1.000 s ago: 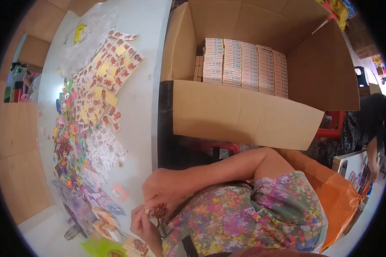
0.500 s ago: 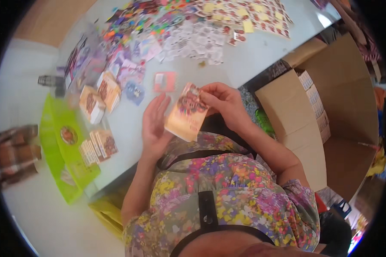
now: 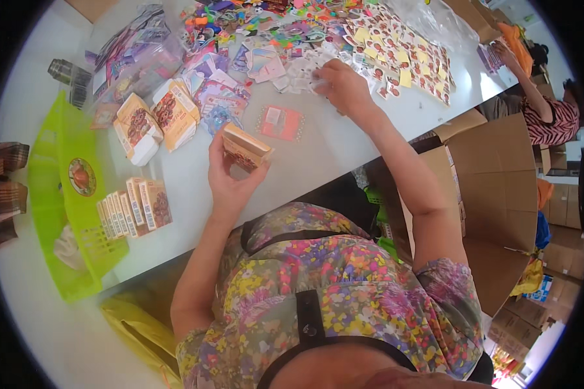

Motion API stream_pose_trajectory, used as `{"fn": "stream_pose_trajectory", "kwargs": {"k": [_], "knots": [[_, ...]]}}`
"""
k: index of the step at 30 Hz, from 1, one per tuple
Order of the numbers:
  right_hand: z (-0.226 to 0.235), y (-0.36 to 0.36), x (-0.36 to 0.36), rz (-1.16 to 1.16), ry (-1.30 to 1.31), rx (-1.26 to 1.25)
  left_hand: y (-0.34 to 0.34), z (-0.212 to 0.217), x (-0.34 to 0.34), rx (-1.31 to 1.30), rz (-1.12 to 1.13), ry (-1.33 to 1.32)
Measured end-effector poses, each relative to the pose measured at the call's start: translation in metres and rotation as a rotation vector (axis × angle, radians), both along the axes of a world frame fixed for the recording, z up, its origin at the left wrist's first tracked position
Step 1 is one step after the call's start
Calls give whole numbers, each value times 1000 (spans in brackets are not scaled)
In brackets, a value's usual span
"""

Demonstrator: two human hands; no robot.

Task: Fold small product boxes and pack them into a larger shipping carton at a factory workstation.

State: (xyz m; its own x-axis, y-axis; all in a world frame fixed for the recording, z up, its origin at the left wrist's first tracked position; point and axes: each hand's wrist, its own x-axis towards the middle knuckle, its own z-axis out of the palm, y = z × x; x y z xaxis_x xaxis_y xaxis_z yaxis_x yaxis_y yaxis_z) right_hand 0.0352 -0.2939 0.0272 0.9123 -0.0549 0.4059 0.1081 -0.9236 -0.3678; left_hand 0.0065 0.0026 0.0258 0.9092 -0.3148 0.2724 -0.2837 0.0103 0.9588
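In my left hand (image 3: 230, 185) is a small orange printed carton (image 3: 248, 144), squeezed into box shape and tilted, its near end standing open. My right hand (image 3: 345, 91) reaches over the far part of the table, fingers curled down onto a heap of small white packets (image 3: 297, 72). Whatever its fingertips pinch is too small to make out. Between the hands lies a pink and clear packet (image 3: 281, 123). Flattened orange cartons (image 3: 175, 113) rest to the left of my left hand, and a row of filled-out small boxes (image 3: 136, 206) stands nearer me.
A lime green basket (image 3: 87, 227) sits at the left. Colourful trinkets (image 3: 240, 26), purple cards (image 3: 217, 91) and sheets of brown-and-yellow stickers (image 3: 402, 55) cover the far table. An opened cardboard box (image 3: 493, 188) stands at my right; beyond it works a person in a striped top (image 3: 550, 120).
The flat carton held between both hands is now opened into a box in my left hand. My right hand has let go of it and moved away to the white packets.
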Motion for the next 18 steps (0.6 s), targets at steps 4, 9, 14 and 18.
{"fn": "stream_pose_trajectory", "kwargs": {"k": [4, 9, 14, 18], "knots": [[-3, -6, 12, 12, 122, 69, -5, -1, 5, -25, 37, 28], [-9, -23, 14, 65, -78, 472, -16, -3, 15, 35, -18, 52], [34, -14, -3, -122, 190, 1226, -28, 4, 22, 273, 34, -175], [70, 31, -31, 48, 266, 1313, -43, 9, 21, 477, 107, -354]]}}
